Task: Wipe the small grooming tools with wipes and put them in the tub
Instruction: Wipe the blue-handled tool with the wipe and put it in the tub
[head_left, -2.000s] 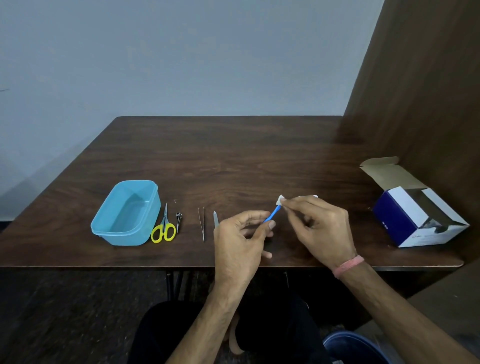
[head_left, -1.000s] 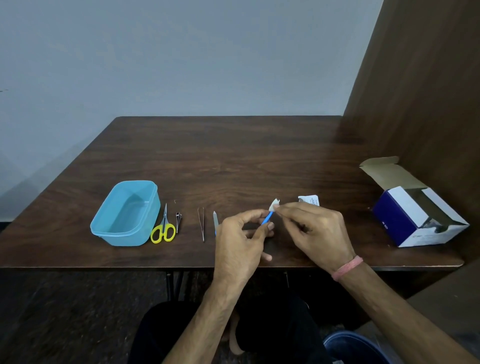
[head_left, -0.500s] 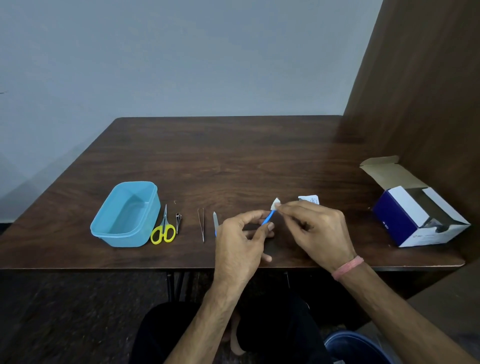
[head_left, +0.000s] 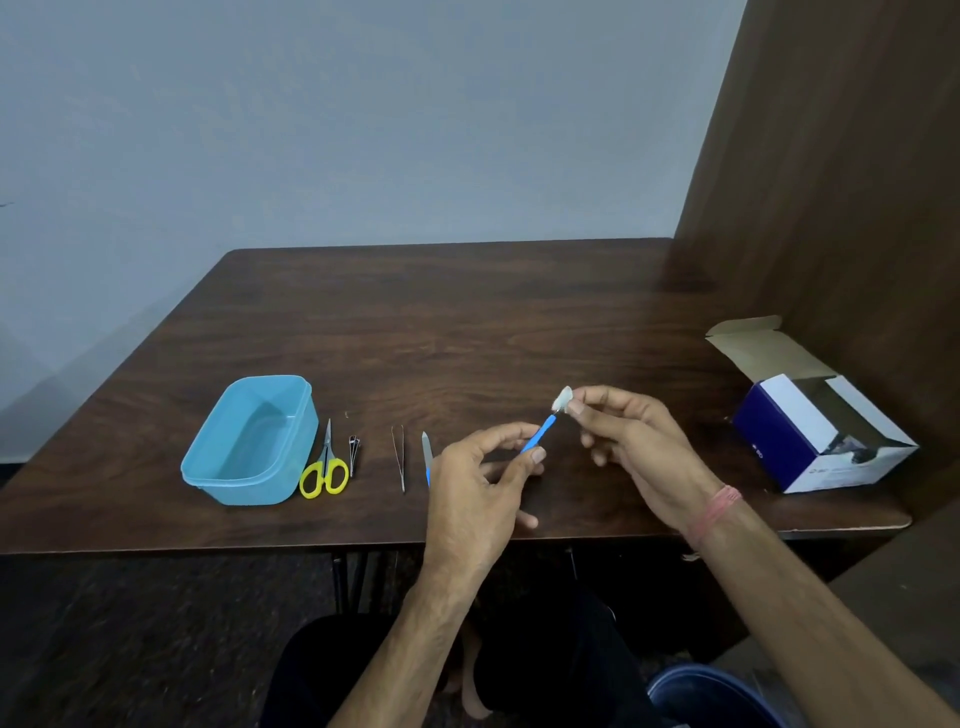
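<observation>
My left hand (head_left: 475, 488) pinches the lower end of a thin blue-handled tool (head_left: 540, 432) above the table's front edge. My right hand (head_left: 631, 441) pinches a small white wipe (head_left: 562, 399) at the tool's metal tip. On the table to the left lie a nail file (head_left: 426, 451), tweezers (head_left: 399, 456), a small nail clipper (head_left: 354, 451) and yellow-handled scissors (head_left: 324, 470). The light blue tub (head_left: 208, 462) stands at the left with nothing seen inside it.
An open blue and white cardboard box (head_left: 815, 436) stands at the table's right edge, close to a wooden wall panel (head_left: 852, 182). The dark wooden table (head_left: 441, 322) meets a grey wall at the back.
My right hand has slid the wipe up the tool to its tip and moved up and right. The white sachet seen behind it earlier is now hidden. The left hand stays put.
</observation>
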